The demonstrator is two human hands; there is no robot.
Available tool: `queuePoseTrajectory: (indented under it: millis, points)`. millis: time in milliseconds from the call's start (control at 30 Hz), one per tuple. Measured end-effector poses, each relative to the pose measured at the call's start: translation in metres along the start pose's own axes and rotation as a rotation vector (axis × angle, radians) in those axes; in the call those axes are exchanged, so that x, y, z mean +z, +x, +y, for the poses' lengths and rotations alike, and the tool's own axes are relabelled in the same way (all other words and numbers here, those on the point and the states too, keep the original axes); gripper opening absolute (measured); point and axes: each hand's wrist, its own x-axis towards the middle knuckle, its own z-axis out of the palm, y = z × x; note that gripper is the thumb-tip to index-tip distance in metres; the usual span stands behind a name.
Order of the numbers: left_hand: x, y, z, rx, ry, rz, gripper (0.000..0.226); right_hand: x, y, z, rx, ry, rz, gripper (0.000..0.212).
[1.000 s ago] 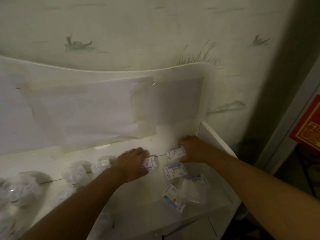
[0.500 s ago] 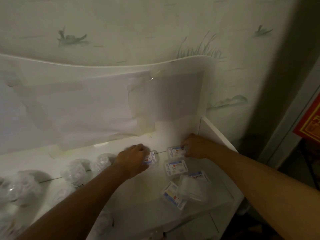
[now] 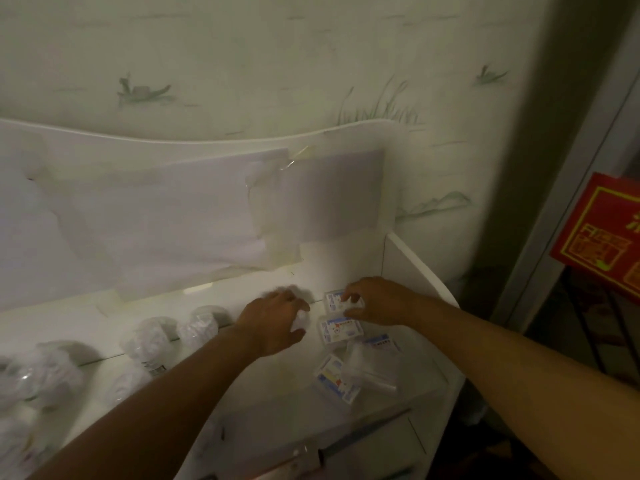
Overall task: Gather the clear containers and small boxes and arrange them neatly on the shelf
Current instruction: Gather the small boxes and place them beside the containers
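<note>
While both hands (image 3: 375,301) rest on shelf (image 3: 263,386): four boxes (image 3: 341,330), maybe five.

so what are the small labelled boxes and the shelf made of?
Small boxes: look like clear hard plastic with printed paper labels; edges see-through, faint glare. Shelf: white, smooth, probably painted or laminated board; flat panel edges, soft sheen. Dim light leaves both uncertain. Right hand rests fingers on the rear box; left hand covers another.
</note>
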Motion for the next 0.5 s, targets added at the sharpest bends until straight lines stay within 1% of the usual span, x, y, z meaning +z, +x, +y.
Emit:
queuePoseTrajectory:
  millis: [167,233,333,433,500]
  points:
    - [-0.01,0.001,0.023,0.039,0.0,-0.043,0.046,0.0,-0.031,-0.011,-0.025,0.028,-0.03,0.05]
    - [-0.012,0.001,0.029,0.069,-0.078,-0.121,0.049,0.001,-0.044,-0.01,-0.01,0.076,-0.043,0.056]
    - [-0.013,-0.002,0.038,0.166,-0.13,-0.251,0.058,0.012,-0.06,-0.011,-0.001,0.075,-0.08,0.072]
    - [-0.014,-0.005,0.05,0.222,-0.044,-0.339,0.071,0.021,-0.065,-0.015,-0.047,-0.016,-0.13,0.088]
    - [-0.014,-0.006,0.054,0.219,-0.001,-0.416,0.085,0.02,-0.069,-0.017,-0.065,-0.059,-0.165,0.089]
